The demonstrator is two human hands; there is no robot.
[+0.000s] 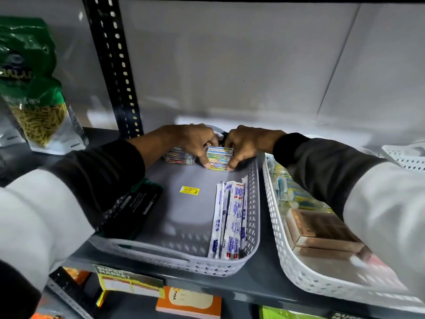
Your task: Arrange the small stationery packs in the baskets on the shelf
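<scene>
A grey perforated basket (251,217) stands on the shelf in front of me. At its far end both hands grip a stack of small clear packs of coloured paper clips (219,158): my left hand (195,140) holds its left side, my right hand (243,143) its right side. More paper clip packs (178,155) lie just left of the stack, partly under my left hand. Blue-and-white pen packs (230,217) lie along the basket's right wall, and black packs (135,208) along its left wall.
A white perforated basket (282,256) to the right holds brown boxes (322,231) and other packs, partly under my right sleeve. A black slotted upright (115,65) rises at the back left, with a green snack bag (32,88) beyond it. Orange notebooks (188,302) sit on the shelf below.
</scene>
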